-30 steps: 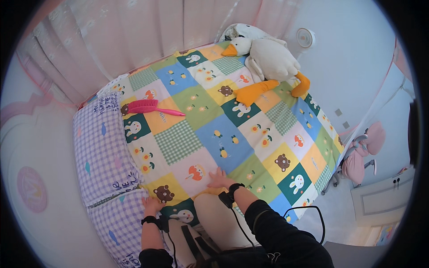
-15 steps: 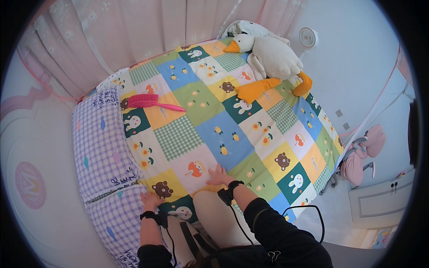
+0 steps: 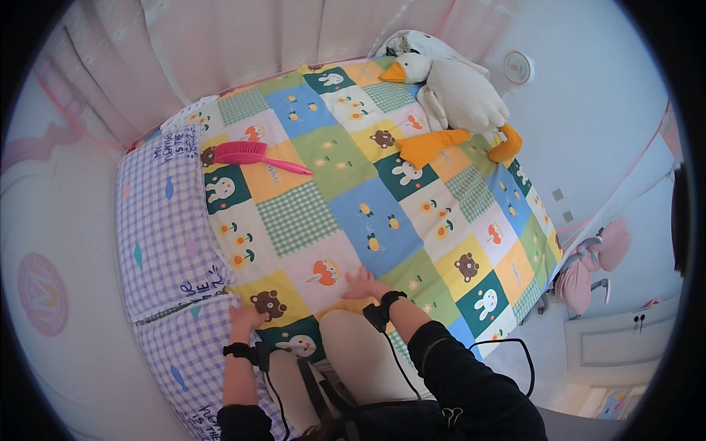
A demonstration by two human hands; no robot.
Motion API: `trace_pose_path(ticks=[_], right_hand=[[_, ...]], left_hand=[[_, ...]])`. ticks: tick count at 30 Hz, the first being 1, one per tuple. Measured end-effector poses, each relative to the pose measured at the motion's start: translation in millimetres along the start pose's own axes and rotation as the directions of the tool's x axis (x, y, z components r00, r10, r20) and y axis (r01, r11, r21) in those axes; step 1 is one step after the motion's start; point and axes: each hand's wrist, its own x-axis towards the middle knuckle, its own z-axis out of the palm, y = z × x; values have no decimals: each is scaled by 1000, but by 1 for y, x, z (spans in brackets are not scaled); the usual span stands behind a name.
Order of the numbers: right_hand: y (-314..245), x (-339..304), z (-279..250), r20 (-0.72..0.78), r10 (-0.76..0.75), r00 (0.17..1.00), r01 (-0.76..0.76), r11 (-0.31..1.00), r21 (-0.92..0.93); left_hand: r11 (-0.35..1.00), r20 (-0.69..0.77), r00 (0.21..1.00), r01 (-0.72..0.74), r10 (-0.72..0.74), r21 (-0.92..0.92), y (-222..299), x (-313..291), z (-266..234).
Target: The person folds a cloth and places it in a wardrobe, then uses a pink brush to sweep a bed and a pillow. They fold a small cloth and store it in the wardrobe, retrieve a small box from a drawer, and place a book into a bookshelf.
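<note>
My left hand (image 3: pixel 245 324) presses down on the patchwork bedspread (image 3: pixel 375 187) beside the corner of the near checked pillow (image 3: pixel 165 353). Its fingers point forward, with the thumb apart, and nothing shows in it. Palm down on the bedspread, next to the pink square with an umbrella print, my right hand (image 3: pixel 364 286) has its fingers spread. Farther off, toward the left pillow, lies a pink bed brush (image 3: pixel 254 156) with its handle pointing right. My knees rest on the near part of the bed between my arms.
A second checked pillow (image 3: pixel 163 228) lies against the white headboard (image 3: pixel 81 250). A white plush goose (image 3: pixel 463 95) with orange feet lies at the far right. Pink curtains (image 3: pixel 243 44) hang behind the bed. On the right are a pink chair (image 3: pixel 581 283) and a white cabinet (image 3: pixel 618 349).
My left hand has shifted slightly forward and turned a little to the right, staying on the bed. The right hand stays in nearly the same place. The whole view has tilted slightly.
</note>
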Motion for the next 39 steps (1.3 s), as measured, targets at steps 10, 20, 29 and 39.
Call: trace_pose_path(ticks=[10,20,29,39], right_hand=[[-11,-1,-28,195,32,980,10,977,-212],[2,-2,-29,332,12,943,21,995,-98],[-38,26,-76,484,142,863,-96,988,-118],[-343,263,-390,-389,-482,785,610,709,354]], left_hand=[[863,-785,593,-477,177,-166,-32,42,-131],[991,-838,536,130,-103,-39,-118,193,-271],[885,-536,710,423,-458,-195,-149,283,-330],[834,-417,738,543,-531,-99,-163,338,-344]])
